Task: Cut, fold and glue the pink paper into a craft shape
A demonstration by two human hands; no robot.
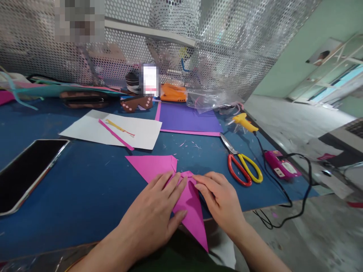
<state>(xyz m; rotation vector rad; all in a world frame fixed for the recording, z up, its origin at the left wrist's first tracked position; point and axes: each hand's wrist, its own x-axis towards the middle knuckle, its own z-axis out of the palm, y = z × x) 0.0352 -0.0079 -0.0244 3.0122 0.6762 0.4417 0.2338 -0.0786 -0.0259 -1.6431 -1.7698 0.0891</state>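
Note:
A folded sheet of bright pink paper [190, 202] lies at the table's front edge, with one pointed end hanging over it. Its other point reaches left across the blue tabletop. My left hand [159, 207] rests on the paper with fingers stretched out flat, pressing it down. At the right side of the fold my right hand [219, 194] pinches the paper's edge between thumb and fingertips. Scissors [233, 151] with one red and one yellow handle lie half apart, beyond my right hand.
A white sheet [141, 132] holds a pink strip [115, 134] and yellow scraps. Purple paper [188, 118] lies behind. At right are a yellow glue gun [245, 122] and a pink power strip [280, 165] with black cables. A phone [27, 173] lies left; a perforated metal screen [127, 45] stands behind.

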